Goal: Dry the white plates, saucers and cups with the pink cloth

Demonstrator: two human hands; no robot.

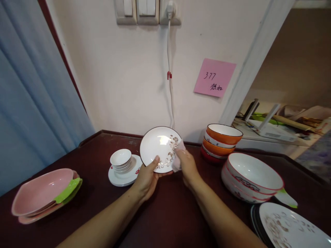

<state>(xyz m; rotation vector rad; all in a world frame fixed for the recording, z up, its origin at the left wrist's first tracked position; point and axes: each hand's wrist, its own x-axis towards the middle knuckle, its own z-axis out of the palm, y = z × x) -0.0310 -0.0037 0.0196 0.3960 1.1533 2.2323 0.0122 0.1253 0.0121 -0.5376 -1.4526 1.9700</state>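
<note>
A round white plate (152,146) with a dark rim and a brown leafy pattern is held up, tilted, above the dark red table. My left hand (148,175) grips its lower edge, thumb on the face and fingers underneath. At the plate's right edge, my right hand (188,165) pinches a pale cloth or tissue (178,159) against the rim. Just left of the plate, several small white bowls (121,159) are nested on white plates (113,177) with red flowers.
Pink dishes with green handles (42,193) sit at far left. On the right stand stacked orange and white bowls (223,137), large red-rimmed bowls (254,175) and patterned plates (292,224). Behind, a white cable (169,51) runs down the wall beside a pink note (215,77).
</note>
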